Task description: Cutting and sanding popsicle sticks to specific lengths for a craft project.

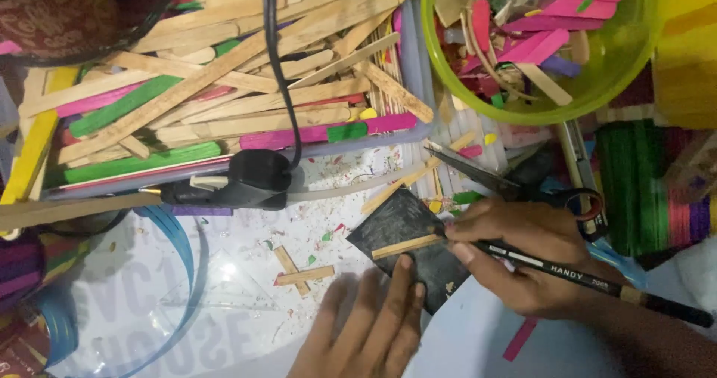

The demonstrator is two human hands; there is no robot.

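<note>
A shallow tray [418,57] heaped with plain, green and pink craft sticks fills the far left of the white work surface [246,236]. At the far right corner stands a lime-green plastic bowl [627,72] of pink and plain stick offcuts. A black hot-glue gun [239,182] lies just in front of the tray, its cord running up over the sticks. Scissors [515,187] lie near the bowl's near edge.

Near the middle sits a dark square card [407,236] with one plain craft stick [407,246] lying across it. The left hand [366,326] presses the card flat, fingers together and extended. The right hand [523,262] has its fingers clamped on a black pencil [597,281], tip at the stick's end.

By the look of it the marking is under way; the stick appears uncut and unglued. Two short pieces [299,272] already lie crossed nearby. The surface bears large faint grey lettering along its near left edge.
</note>
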